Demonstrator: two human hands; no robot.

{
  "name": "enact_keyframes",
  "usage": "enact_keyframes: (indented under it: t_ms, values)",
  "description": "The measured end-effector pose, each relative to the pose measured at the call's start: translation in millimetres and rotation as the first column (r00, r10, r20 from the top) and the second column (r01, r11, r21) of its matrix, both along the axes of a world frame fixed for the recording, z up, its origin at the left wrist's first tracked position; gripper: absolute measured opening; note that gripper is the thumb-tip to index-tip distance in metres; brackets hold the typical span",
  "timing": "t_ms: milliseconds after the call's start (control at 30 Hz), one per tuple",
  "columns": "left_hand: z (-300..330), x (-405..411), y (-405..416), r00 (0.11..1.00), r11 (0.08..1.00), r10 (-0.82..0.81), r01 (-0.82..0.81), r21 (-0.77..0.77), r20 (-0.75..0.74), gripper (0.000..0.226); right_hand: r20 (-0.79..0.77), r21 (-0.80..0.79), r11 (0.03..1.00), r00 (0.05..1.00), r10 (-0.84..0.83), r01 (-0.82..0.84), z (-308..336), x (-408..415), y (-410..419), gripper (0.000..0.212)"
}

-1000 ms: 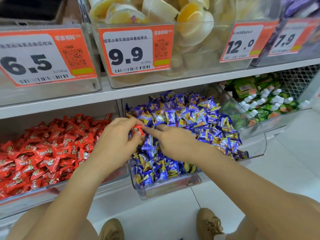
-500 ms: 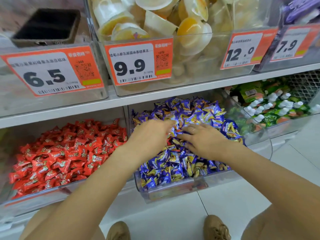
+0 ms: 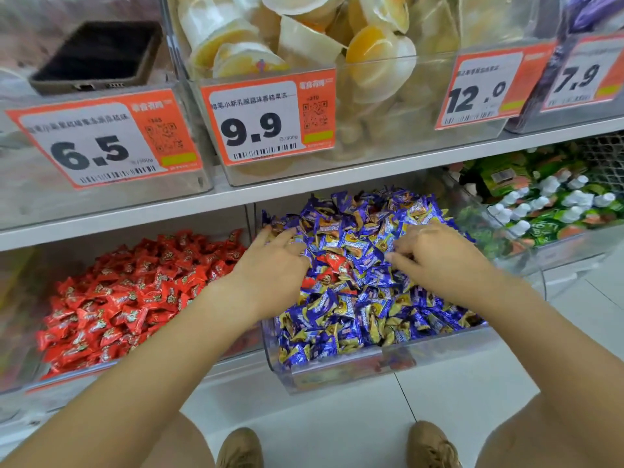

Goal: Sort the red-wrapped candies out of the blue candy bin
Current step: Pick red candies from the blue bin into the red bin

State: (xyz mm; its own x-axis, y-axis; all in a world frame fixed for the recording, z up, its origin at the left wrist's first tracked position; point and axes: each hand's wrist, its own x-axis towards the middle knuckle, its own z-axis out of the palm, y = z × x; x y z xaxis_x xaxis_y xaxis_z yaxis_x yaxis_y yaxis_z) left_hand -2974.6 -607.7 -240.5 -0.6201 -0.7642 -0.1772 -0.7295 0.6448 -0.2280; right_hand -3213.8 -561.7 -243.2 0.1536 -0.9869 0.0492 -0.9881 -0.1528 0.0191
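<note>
left hand [image 3: 273, 271], right hand [image 3: 439, 261] on blue candies [image 3: 354, 319]; red-wrapped candies [image 3: 332, 265] between (exposed)

Both hands [image 3: 273, 265] [image 3: 439, 258] palm-down, fingers spread.

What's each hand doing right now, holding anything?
Left hand: open, fingers spread on the blue candies, holding nothing.
Right hand: open, fingers resting on the pile, holding nothing.

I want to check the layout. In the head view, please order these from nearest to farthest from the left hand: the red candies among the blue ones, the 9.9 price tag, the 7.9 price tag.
From the left hand:
1. Red candies, just right of it in the blue bin.
2. 9.9 price tag, on the shelf above.
3. 7.9 price tag, far upper right.
</note>
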Motion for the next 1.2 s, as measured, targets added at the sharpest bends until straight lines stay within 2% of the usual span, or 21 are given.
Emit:
enact_keyframes:
  t_ms: [67, 133, 167, 233, 300, 400, 467, 533, 633, 700, 833, 933, 967, 1033, 1133, 1200]
  values:
    - [0.1, -0.1, 2.6, 0.999, 0.999, -0.005, 0.008, 0.041, -0.050, 0.026, 0.127, -0.012, 0.999, 0.991, 0.035, -0.033, -3.6, 16.1, -2.1, 0.032]
    - [0.1, 0.5, 5.3, 0.997, 0.994, 0.008, 0.000, 0.106, -0.075, 0.025, 0.212, 0.080, 0.988, 0.970, 0.116, -0.136, -15.7, 31.3, -4.9, 0.039]
    - [1.1, 1.4, 6.4, 0.997, 0.992, 0.015, -0.005, 0.127, -0.076, 0.026, 0.178, 0.143, 0.973, 0.972, 0.155, -0.181, -22.5, 35.9, -6.8, 0.043]
    - [4.4, 3.9, 7.9, 0.995, 0.991, 0.016, -0.002, 0.134, -0.099, 0.028, 0.010, 0.218, 0.961, 0.985, 0.173, -0.171, -32.4, 38.5, -11.5, 0.037]
    - [6.7, 3.9, 8.8, 0.978, 0.993, 0.010, 0.014, 0.115, -0.208, 0.026, -0.120, 0.202, 0.976, 0.988, 0.101, -0.075, -29.2, 37.7, -13.8, 0.036]
    - [8.0, -12.1, 4.8, 0.923, 0.996, 0.050, -0.019, 0.083, -0.382, 0.035, -0.206, 0.130, 0.992, 0.978, 0.038, -0.011, -19.5, 37.5, -14.8, 0.044]
    - [0.0, -30.3, -5.1, 0.940, 0.998, 0.032, -0.014, 0.054, -0.340, 0.036, -0.206, 0.130, 0.991, 0.979, -0.003, 0.031, -14.6, 38.4, -12.7, 0.046]
    - [-10.9, -45.3, -16.4, 0.980, 1.000, 0.014, -0.009, 0.025, -0.197, 0.028, -0.201, 0.112, 0.991, 0.978, -0.048, 0.072, -15.6, 37.5, -11.9, 0.043]
    - [-19.8, -58.2, -27.5, 1.000, 0.996, -0.006, 0.005, 0.091, 0.011, 0.042, -0.157, 0.105, 0.991, 0.986, -0.063, 0.080, -13.6, 34.3, -14.4, 0.009]
    - [-18.4, -62.3, -31.2, 0.996, 0.992, -0.031, 0.020, 0.122, 0.088, 0.055, -0.123, 0.167, 0.980, 0.988, -0.091, 0.111, -9.6, 32.6, -16.7, 0.020]
    - [-15.8, -68.8, -34.8, 0.996, 0.969, -0.011, -0.010, 0.246, 0.087, 0.080, -0.121, 0.257, 0.963, 0.991, -0.052, 0.082, -13.1, 30.7, -25.4, 0.036]
    - [-16.3, -68.3, -33.7, 0.999, 0.966, -0.009, 0.001, 0.257, 0.031, 0.072, -0.144, 0.261, 0.963, 0.989, -0.032, 0.069, -21.8, 33.7, -27.3, 0.065]
    - [-16.5, -67.2, -32.9, 1.000, 0.964, -0.016, 0.011, 0.265, 0.015, 0.066, -0.133, 0.236, 0.970, 0.991, -0.020, 0.052, -25.1, 34.5, -27.3, 0.069]
    - [-14.3, -64.4, -30.6, 1.000, 0.958, -0.030, 0.027, 0.285, 0.007, 0.058, -0.061, 0.200, 0.980, 0.998, 0.006, 0.007, -29.4, 35.3, -26.6, 0.063]
    - [-3.2, -57.0, -27.6, 0.998, 0.924, -0.028, 0.048, 0.378, -0.060, 0.051, 0.192, 0.265, 0.961, 0.981, 0.022, -0.074, -28.7, 31.4, -25.9, 0.038]
    - [7.1, -49.2, -23.0, 0.987, 0.885, -0.003, 0.076, 0.459, -0.159, 0.043, 0.379, 0.342, 0.929, 0.925, -0.001, -0.139, -23.6, 23.7, -23.8, 0.032]
